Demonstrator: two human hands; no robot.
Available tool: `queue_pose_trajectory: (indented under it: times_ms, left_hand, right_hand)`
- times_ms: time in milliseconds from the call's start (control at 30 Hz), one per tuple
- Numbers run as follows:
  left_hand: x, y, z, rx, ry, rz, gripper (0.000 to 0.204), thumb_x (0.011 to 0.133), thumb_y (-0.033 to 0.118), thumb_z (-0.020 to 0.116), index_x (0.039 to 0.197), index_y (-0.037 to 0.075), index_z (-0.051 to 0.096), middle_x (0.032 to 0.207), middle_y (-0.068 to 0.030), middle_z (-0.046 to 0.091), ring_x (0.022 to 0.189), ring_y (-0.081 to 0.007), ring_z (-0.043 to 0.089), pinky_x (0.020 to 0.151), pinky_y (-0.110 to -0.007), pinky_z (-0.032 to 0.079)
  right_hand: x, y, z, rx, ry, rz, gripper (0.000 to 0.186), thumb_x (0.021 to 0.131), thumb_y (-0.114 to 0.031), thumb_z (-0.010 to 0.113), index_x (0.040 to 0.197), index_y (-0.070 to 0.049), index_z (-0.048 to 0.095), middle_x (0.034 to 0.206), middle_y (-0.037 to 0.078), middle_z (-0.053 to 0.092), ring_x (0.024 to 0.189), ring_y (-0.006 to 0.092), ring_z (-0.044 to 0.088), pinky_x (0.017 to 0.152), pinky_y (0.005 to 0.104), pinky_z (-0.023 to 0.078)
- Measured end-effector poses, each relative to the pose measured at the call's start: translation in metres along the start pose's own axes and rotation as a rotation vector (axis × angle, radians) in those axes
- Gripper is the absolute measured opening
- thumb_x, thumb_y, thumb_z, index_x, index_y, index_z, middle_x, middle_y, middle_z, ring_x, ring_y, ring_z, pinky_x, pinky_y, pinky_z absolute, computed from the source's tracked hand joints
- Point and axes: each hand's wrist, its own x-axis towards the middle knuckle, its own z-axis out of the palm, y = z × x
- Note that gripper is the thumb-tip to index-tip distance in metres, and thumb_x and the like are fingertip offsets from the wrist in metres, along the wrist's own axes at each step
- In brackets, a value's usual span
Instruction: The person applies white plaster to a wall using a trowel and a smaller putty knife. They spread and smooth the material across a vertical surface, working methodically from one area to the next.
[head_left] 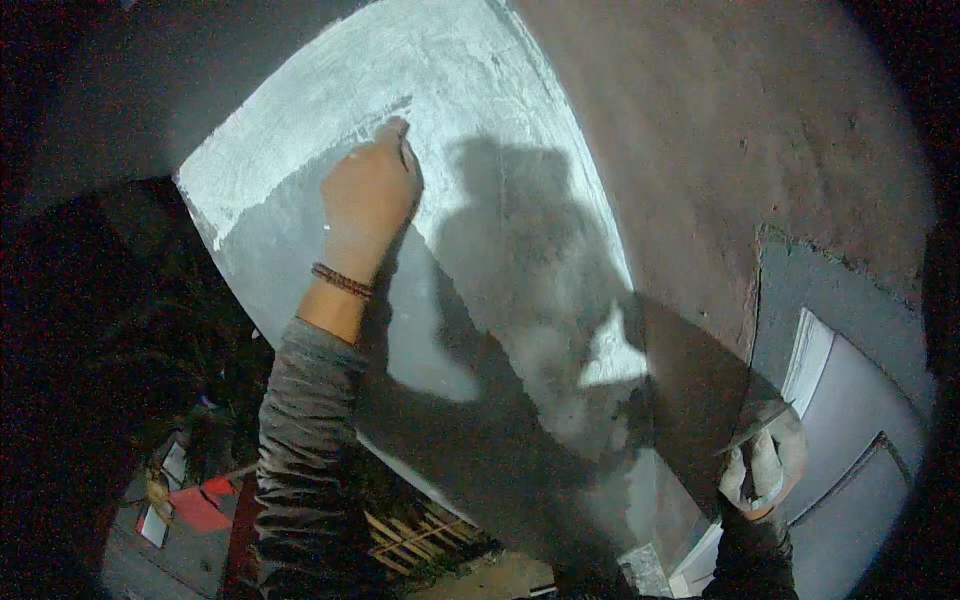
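My left hand (372,190) is raised against the upper part of a wall panel, its fingers closed and their tips at the surface. What they pinch, if anything, is hidden; a short dark streak shows just beyond them. Bright white coating (330,110) covers the panel's top, and a smoother grey area (290,220) lies below and left of the hand. Low on the right, my right hand (765,465) has its fingers wrapped beneath a thin flat plate (762,425), seen nearly edge-on. A beaded bracelet (341,281) circles my left wrist.
A brown wall (700,120) meets the panel along a curved edge at right. A pale door (860,440) stands beside my right hand. My shadow (510,220) falls across the panel. Below left are wooden slats (410,540) and a red object (203,505) in the dark.
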Motion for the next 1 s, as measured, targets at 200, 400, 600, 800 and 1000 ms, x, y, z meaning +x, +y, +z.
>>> queue_pose_trajectory:
  times_ms: [200, 400, 600, 800, 1000]
  left_hand:
    - [0.028, 0.003, -0.013, -0.045, 0.196, 0.004, 0.034, 0.102, 0.029, 0.048, 0.125, 0.013, 0.068, 0.093, -0.0207, 0.075, 0.087, -0.0397, 0.074, 0.079, -0.053, 0.058]
    - [0.003, 0.008, 0.001, 0.016, -0.148, 0.025, 0.034, 0.102, 0.030, 0.050, 0.126, 0.013, 0.067, 0.092, -0.0203, 0.075, 0.084, -0.0394, 0.074, 0.076, -0.053, 0.058]
    - [0.021, 0.005, -0.001, 0.000, 0.066, -0.006, 0.034, 0.102, 0.031, 0.050, 0.125, 0.013, 0.068, 0.090, -0.0207, 0.074, 0.084, -0.0398, 0.073, 0.073, -0.052, 0.058]
    - [0.020, 0.010, -0.005, -0.027, 0.083, 0.077, 0.035, 0.103, 0.032, 0.047, 0.124, 0.014, 0.069, 0.087, -0.0191, 0.074, 0.083, -0.0393, 0.073, 0.073, -0.052, 0.058]
    - [0.023, 0.011, -0.007, 0.004, -0.036, 0.087, 0.036, 0.104, 0.032, 0.046, 0.124, 0.013, 0.068, 0.088, -0.0216, 0.074, 0.085, -0.0398, 0.073, 0.072, -0.052, 0.058]
  right_hand:
    - [0.002, 0.001, 0.000, -0.020, 0.014, -0.094, 0.021, 0.094, -0.022, 0.068, 0.106, -0.005, 0.069, 0.094, 0.011, 0.069, 0.073, 0.0295, 0.067, 0.070, 0.0391, 0.053]
    - [-0.004, 0.001, -0.005, 0.022, -0.100, 0.072, 0.026, 0.093, -0.026, 0.068, 0.111, -0.007, 0.065, 0.095, 0.014, 0.069, 0.079, 0.0313, 0.067, 0.072, 0.0414, 0.053]
    - [-0.009, 0.009, -0.011, 0.017, -0.134, -0.080, 0.063, 0.087, -0.010, 0.061, 0.148, -0.015, 0.046, 0.106, 0.019, 0.067, 0.089, 0.0390, 0.065, 0.080, 0.0508, 0.054]
    - [-0.006, 0.007, -0.001, 0.006, -0.006, 0.068, 0.034, 0.094, -0.038, 0.067, 0.099, -0.004, 0.070, 0.091, 0.014, 0.070, 0.075, 0.0338, 0.064, 0.071, 0.0438, 0.050]
    - [0.000, 0.004, -0.001, 0.066, -0.029, 0.143, 0.032, 0.092, -0.036, 0.071, 0.098, -0.005, 0.073, 0.089, 0.013, 0.070, 0.074, 0.0322, 0.064, 0.071, 0.0419, 0.050]
